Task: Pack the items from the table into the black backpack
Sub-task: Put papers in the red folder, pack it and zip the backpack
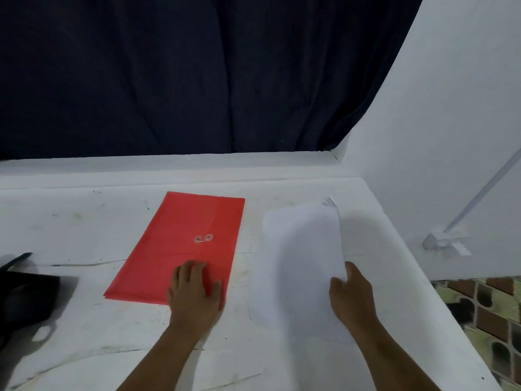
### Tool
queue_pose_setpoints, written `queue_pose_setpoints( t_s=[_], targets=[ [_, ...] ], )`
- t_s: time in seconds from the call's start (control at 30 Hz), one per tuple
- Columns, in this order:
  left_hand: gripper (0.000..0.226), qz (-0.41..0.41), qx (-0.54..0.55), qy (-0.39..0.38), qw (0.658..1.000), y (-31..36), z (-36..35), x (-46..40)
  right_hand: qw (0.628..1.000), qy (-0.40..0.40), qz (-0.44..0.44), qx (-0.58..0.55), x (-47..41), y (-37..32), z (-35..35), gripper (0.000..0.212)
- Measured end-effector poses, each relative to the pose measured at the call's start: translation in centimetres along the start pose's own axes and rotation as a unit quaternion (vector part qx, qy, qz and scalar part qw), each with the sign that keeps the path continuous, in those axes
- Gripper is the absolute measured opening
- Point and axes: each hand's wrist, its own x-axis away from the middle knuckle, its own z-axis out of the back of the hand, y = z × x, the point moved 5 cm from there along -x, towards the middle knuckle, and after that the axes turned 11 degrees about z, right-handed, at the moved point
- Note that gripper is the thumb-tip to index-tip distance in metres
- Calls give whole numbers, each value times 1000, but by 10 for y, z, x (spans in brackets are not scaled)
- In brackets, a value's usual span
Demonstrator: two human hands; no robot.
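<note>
While left hand [194, 289] presses it, red envelope [180, 244] lies lengthwise away.

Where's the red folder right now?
In the head view the red folder lies flat mid-table, left of the white papers, with the left hand resting on its near corner.

**Person: visible body parts**

Two bare forearms, entering from lower edge. Left hand [194, 289] and right hand [351, 294] both bare. No sleeves, gloves, rings, watch or bands seen. Fingers [187, 270] unadorned; nails too blurred to judge.
</note>
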Motion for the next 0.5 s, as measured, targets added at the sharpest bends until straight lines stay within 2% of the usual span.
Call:
queue_pose_setpoints(
  t_s=[0.13, 0.2, 0.37, 0.43, 0.5],
  targets=[
    [79, 86, -19, 11, 996, -15, -9, 7, 999, 21, 19, 46, -6, 11, 2, 52],
    [88, 109, -46, 14, 993, -18, -11, 12, 996, 33, 35, 73, -10, 13, 3, 59],
    [74, 126, -71, 4, 989, -14, -4, 20, 974, 27, 71, 212, -12, 4, 3, 77],
    [63, 119, -16, 27, 992, -11, 2, 24, 975, 25, 107, 192, -11, -5, -3, 74],
    [58, 89, 76, 56, 992, -7, 10, 31, 977, 6, 174, 122, -6, -19, -15, 65]
  ],
)
